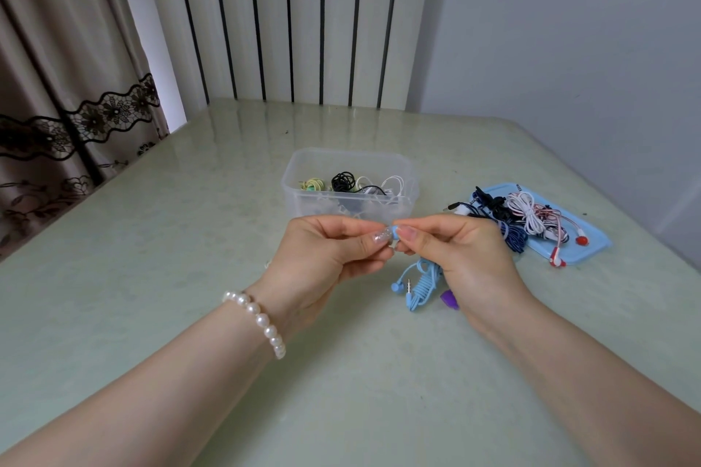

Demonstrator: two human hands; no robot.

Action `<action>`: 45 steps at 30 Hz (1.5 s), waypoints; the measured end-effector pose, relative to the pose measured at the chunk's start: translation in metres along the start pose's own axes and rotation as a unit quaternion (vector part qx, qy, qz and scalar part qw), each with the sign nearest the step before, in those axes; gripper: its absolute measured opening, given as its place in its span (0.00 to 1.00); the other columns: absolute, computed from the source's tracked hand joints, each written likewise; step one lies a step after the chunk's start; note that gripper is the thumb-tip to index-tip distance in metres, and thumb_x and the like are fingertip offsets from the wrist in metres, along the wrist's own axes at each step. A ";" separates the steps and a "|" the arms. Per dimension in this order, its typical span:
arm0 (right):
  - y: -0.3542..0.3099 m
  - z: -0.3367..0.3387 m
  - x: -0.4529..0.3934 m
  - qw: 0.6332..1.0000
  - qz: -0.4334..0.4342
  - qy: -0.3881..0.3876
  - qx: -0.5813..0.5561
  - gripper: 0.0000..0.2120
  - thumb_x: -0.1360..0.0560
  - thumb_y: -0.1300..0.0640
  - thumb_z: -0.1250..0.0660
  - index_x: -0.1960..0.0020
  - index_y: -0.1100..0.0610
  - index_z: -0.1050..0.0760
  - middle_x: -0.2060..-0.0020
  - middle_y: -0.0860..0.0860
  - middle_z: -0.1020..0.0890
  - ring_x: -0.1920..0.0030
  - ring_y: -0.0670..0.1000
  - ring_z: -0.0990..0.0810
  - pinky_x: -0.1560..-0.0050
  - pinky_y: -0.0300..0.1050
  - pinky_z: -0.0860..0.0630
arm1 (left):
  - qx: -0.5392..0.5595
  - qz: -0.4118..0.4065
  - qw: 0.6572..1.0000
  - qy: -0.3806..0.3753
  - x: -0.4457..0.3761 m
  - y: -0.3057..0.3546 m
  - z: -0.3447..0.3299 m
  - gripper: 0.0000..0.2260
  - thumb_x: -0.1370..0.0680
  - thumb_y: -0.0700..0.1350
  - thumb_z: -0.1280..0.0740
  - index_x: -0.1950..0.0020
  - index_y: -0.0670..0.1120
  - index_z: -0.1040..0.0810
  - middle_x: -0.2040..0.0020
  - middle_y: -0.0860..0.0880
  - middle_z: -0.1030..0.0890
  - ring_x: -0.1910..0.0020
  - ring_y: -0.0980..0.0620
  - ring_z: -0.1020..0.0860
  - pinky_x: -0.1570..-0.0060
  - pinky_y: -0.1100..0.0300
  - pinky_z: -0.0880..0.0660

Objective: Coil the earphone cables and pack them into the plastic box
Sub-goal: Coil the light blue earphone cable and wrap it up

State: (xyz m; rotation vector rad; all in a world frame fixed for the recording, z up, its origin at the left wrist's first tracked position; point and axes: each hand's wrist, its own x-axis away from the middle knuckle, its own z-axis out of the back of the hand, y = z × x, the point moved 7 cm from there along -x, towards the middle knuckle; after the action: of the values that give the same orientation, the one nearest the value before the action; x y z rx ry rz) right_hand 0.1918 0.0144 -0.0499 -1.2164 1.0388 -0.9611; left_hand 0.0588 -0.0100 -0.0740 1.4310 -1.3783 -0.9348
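A pale green table [151, 277] with a glossy top fills the lower part of the view. Behind it stands a white radiator [288, 19] with dark vertical gaps. At the left hangs a beige curtain [57, 49] with a black lace band. The wall [569, 30] at the right is light blue-grey. A small purple piece [449, 299] lies on the table.

The tabletop [151, 239] to my left lies bare and open. Straight ahead the plastic box [349, 182] blocks the way; to the right a blue lid [591, 239] heaped with cables [531, 212] crowds that side.
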 end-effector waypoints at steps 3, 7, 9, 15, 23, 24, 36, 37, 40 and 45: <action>0.001 -0.001 -0.002 0.999 -0.004 -0.007 0.035 0.07 0.28 0.63 0.33 0.53 0.64 0.20 0.69 0.50 0.19 0.77 0.37 0.25 0.81 0.25 0.37 | -0.016 -0.003 1.000 -0.004 -0.002 0.000 0.001 0.02 0.31 0.33 0.32 0.60 0.36 0.20 0.66 0.43 0.17 0.69 0.53 0.19 0.63 0.63 0.21; 0.000 0.002 -0.008 0.990 0.040 -0.027 0.134 0.10 0.29 0.51 0.33 0.49 0.51 0.20 0.64 0.45 0.18 0.71 0.38 0.24 0.72 0.26 0.31 | -0.021 -0.011 1.000 0.005 -0.006 0.000 0.004 0.03 0.27 0.32 0.35 0.59 0.36 0.22 0.67 0.45 0.18 0.69 0.53 0.20 0.63 0.63 0.21; 0.002 0.008 -0.012 0.974 0.062 -0.030 0.218 0.19 0.35 0.47 0.29 0.45 0.45 0.23 0.56 0.45 0.21 0.60 0.41 0.23 0.57 0.31 0.27 | -0.021 -0.019 0.999 0.016 -0.008 0.002 0.008 0.04 0.27 0.33 0.34 0.60 0.38 0.22 0.67 0.45 0.18 0.69 0.53 0.20 0.62 0.62 0.21; 0.021 0.020 -0.022 0.962 -0.002 -0.029 0.271 0.12 0.34 0.66 0.26 0.51 0.58 0.19 0.70 0.48 0.23 0.76 0.41 0.30 0.71 0.36 0.28 | -0.042 -0.028 0.997 0.050 -0.012 0.005 0.018 0.04 0.27 0.33 0.33 0.60 0.39 0.22 0.66 0.44 0.19 0.70 0.52 0.21 0.62 0.61 0.21; -0.003 0.021 -0.029 0.991 -0.012 -0.004 0.133 0.03 0.32 0.69 0.30 0.59 0.63 0.21 0.80 0.46 0.23 0.80 0.40 0.28 0.76 0.31 0.33 | -0.039 -0.018 0.998 0.042 -0.016 0.012 0.029 0.06 0.25 0.35 0.35 0.61 0.38 0.21 0.64 0.44 0.18 0.69 0.53 0.19 0.64 0.63 0.21; -0.010 0.020 -0.032 0.993 -0.006 -0.001 0.121 0.03 0.32 0.68 0.30 0.60 0.62 0.21 0.80 0.46 0.22 0.80 0.41 0.28 0.76 0.31 0.33 | -0.030 -0.017 0.999 0.039 -0.017 0.014 0.030 0.06 0.25 0.35 0.35 0.61 0.39 0.21 0.64 0.44 0.18 0.68 0.52 0.19 0.63 0.62 0.21; -0.063 0.002 -0.108 0.996 0.035 0.060 0.056 0.06 0.31 0.67 0.29 0.56 0.64 0.23 0.68 0.56 0.20 0.76 0.44 0.22 0.74 0.34 0.26 | -0.028 -0.022 0.997 0.073 -0.021 0.030 0.054 0.06 0.25 0.35 0.35 0.59 0.38 0.21 0.67 0.45 0.18 0.72 0.55 0.21 0.66 0.65 0.22; -0.059 -0.002 -0.114 0.995 0.029 0.062 0.071 0.06 0.32 0.67 0.28 0.56 0.64 0.23 0.68 0.56 0.20 0.77 0.44 0.22 0.74 0.34 0.27 | -0.038 -0.019 0.996 0.072 -0.021 0.030 0.055 0.06 0.25 0.35 0.35 0.59 0.38 0.20 0.67 0.45 0.19 0.72 0.55 0.22 0.67 0.65 0.23; -0.043 -0.013 -0.125 0.989 0.015 0.064 0.131 0.07 0.33 0.66 0.27 0.55 0.65 0.22 0.69 0.55 0.20 0.77 0.44 0.23 0.76 0.33 0.29 | -0.082 -0.011 0.995 0.050 -0.020 0.030 0.054 0.06 0.24 0.36 0.35 0.58 0.39 0.20 0.67 0.46 0.19 0.73 0.56 0.23 0.69 0.66 0.25; -0.022 -0.032 -0.126 0.965 0.004 0.011 0.263 0.07 0.35 0.63 0.24 0.58 0.63 0.19 0.68 0.53 0.19 0.73 0.46 0.24 0.72 0.32 0.29 | -0.142 -0.008 0.989 0.047 -0.019 0.030 0.055 0.04 0.26 0.38 0.33 0.59 0.39 0.19 0.69 0.49 0.19 0.72 0.56 0.26 0.69 0.66 0.30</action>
State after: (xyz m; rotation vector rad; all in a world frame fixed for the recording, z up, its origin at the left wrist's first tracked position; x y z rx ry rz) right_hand 0.1280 0.1246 -0.0174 -0.7607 0.7361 -1.1553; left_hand -0.0039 0.0046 -0.0634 1.2539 -1.1160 -1.0169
